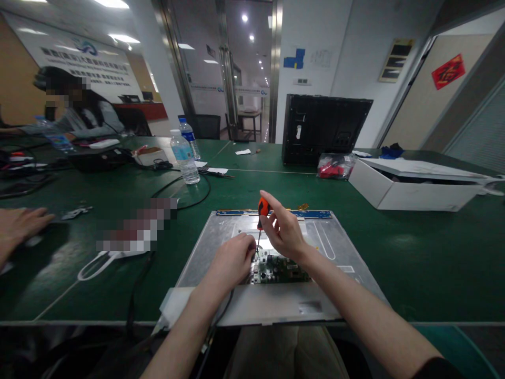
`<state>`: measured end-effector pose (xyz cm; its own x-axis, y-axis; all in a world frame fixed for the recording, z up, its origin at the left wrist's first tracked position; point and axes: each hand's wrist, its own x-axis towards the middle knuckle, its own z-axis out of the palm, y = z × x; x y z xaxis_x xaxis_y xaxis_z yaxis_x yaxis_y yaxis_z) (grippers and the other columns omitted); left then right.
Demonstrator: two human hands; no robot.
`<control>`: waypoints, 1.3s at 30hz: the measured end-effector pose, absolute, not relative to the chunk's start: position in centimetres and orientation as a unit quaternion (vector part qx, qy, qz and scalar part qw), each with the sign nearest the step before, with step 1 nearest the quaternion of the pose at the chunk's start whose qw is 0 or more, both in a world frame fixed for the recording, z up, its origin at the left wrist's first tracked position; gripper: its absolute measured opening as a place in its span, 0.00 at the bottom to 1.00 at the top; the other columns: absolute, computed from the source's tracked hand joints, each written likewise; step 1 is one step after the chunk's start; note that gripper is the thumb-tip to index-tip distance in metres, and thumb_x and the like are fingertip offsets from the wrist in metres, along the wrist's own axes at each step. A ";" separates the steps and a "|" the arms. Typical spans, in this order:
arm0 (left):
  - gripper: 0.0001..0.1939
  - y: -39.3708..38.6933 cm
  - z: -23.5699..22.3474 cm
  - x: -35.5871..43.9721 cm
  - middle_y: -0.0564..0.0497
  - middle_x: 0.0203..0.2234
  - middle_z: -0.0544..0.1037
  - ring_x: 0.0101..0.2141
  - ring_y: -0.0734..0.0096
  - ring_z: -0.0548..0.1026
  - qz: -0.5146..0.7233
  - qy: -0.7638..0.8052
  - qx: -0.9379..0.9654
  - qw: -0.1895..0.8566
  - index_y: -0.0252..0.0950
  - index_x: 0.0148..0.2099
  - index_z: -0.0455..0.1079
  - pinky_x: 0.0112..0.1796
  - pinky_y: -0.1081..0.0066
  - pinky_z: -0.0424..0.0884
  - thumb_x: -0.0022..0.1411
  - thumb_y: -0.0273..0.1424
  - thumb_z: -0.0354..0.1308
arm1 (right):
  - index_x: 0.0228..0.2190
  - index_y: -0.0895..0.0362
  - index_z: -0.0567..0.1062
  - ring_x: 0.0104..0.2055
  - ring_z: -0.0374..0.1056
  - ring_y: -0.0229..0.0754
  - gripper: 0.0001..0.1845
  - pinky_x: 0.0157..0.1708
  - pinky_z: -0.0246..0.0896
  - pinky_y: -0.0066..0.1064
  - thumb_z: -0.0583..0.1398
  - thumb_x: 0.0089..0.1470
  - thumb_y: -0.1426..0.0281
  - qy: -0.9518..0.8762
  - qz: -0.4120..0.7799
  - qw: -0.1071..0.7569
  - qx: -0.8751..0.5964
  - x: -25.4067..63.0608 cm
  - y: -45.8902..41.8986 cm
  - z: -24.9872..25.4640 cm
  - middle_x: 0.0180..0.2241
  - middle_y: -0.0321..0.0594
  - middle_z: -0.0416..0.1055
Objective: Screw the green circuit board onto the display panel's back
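In the center of the frame, the right hand (287, 227) is gripping an orange-and-black screwdriver (263, 209) by its handle, with the fingers closed around it and the shaft pointing down. The tip is reaching the upper left edge of a green circuit board (279, 268), which is lying on a flat metal panel (339, 252) in the lower center. The left hand (235, 258) is bending its fingers down beside the tip, at the board's left edge; whether they are pinching anything is hidden. The two hands are working close together, with the screwdriver between them. A blue strip (315, 214) is running along the panel's far edge, and the panel is resting on a green table (426, 247). At the left edge of the frame, another person's hand (27, 226) is lying on the table. Two water bottles (184, 157) are standing in the upper left, where a person (84, 108) is sitting. A black monitor (323, 129) is standing in the upper right, and an open white box (418, 192) is sitting at the right.
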<state>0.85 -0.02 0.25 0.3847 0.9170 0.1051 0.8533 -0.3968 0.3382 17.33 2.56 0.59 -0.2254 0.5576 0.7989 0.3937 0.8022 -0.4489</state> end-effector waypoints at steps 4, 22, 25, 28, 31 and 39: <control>0.08 0.0 0.2 0.8 0.47 0.31 0.76 0.33 0.63 0.74 0.149 0.534 0.824 0.116 0.36 0.33 0.69 0.35 0.68 0.63 0.62 0.21 0.52 | 0.63 0.54 0.57 0.21 0.60 0.32 0.27 0.20 0.59 0.26 0.51 0.64 0.72 -0.778 0.074 0.543 -0.305 17.3 2.6 0.5 0.33 0.38 0.72; 0.07 0.1 0.1 0.8 0.48 0.31 0.77 0.33 0.64 0.74 0.141 0.538 0.823 0.113 0.36 0.34 0.70 0.35 0.69 0.63 0.61 0.21 0.53 | 0.62 0.54 0.55 0.21 0.60 0.32 0.26 0.22 0.61 0.26 0.50 0.64 0.72 -0.777 0.070 0.539 -0.317 17.3 2.4 0.8 0.34 0.38 0.73; 0.07 0.1 0.1 0.7 0.47 0.32 0.77 0.34 0.63 0.74 0.142 0.536 0.825 0.113 0.36 0.34 0.70 0.35 0.69 0.63 0.61 0.21 0.53 | 0.62 0.54 0.55 0.20 0.60 0.31 0.26 0.21 0.60 0.25 0.50 0.64 0.72 -0.775 0.068 0.539 -0.322 17.2 2.5 0.7 0.33 0.37 0.72; 0.08 0.0 0.0 0.7 0.47 0.32 0.77 0.34 0.63 0.74 0.141 0.535 0.825 0.112 0.36 0.34 0.70 0.35 0.69 0.63 0.62 0.21 0.52 | 0.61 0.54 0.57 0.20 0.59 0.31 0.25 0.20 0.57 0.24 0.53 0.64 0.68 -0.769 0.061 0.546 -0.327 17.2 2.8 0.4 0.29 0.33 0.70; 0.08 0.0 0.1 0.7 0.47 0.32 0.77 0.34 0.63 0.74 0.145 0.536 0.825 0.109 0.36 0.33 0.69 0.35 0.69 0.63 0.62 0.21 0.52 | 0.59 0.54 0.60 0.20 0.57 0.30 0.25 0.20 0.55 0.23 0.57 0.63 0.65 -0.761 0.047 0.561 -0.323 17.1 2.9 0.3 0.28 0.30 0.67; 0.07 0.1 -0.1 0.6 0.48 0.31 0.76 0.33 0.64 0.73 0.154 0.531 0.825 0.112 0.36 0.33 0.69 0.35 0.69 0.63 0.61 0.21 0.53 | 0.62 0.54 0.57 0.23 0.62 0.33 0.25 0.21 0.59 0.26 0.50 0.64 0.70 -0.773 0.071 0.550 -0.308 17.3 2.4 0.9 0.32 0.35 0.69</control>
